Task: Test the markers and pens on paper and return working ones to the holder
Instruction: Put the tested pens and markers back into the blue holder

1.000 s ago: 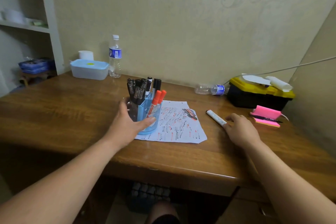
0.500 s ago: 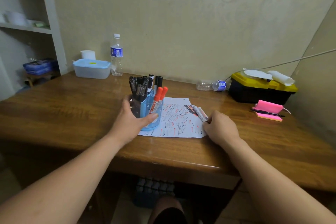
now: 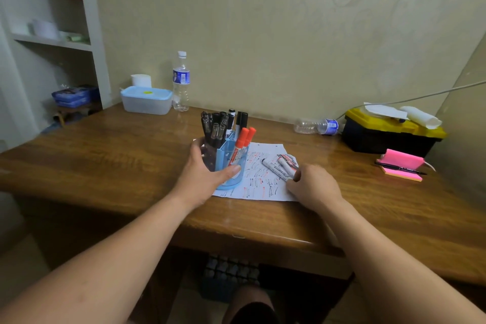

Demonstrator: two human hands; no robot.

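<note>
A blue holder [image 3: 231, 163] full of black pens and two red-capped markers [image 3: 243, 139] stands on the left part of a scribbled paper sheet [image 3: 259, 184]. My left hand [image 3: 203, 173] grips the holder from its left side, thumb across the front. Two white markers [image 3: 280, 167] lie side by side on the paper's right part. My right hand [image 3: 311, 187] rests at the paper's right edge, its fingertips at the near ends of these two markers; whether it pinches them is hidden.
On the wooden desk [image 3: 105, 166] stand a lidded blue box [image 3: 146, 100] and an upright water bottle [image 3: 181, 81] at the back left. An empty bottle [image 3: 315, 126] lies by a black-and-yellow toolbox [image 3: 389, 131]. Pink sticky notes with a pen [image 3: 401, 166] sit right.
My right hand slid a white marker from the bare desk leftwards onto the paper, beside a second marker. My left hand stayed on the holder.
</note>
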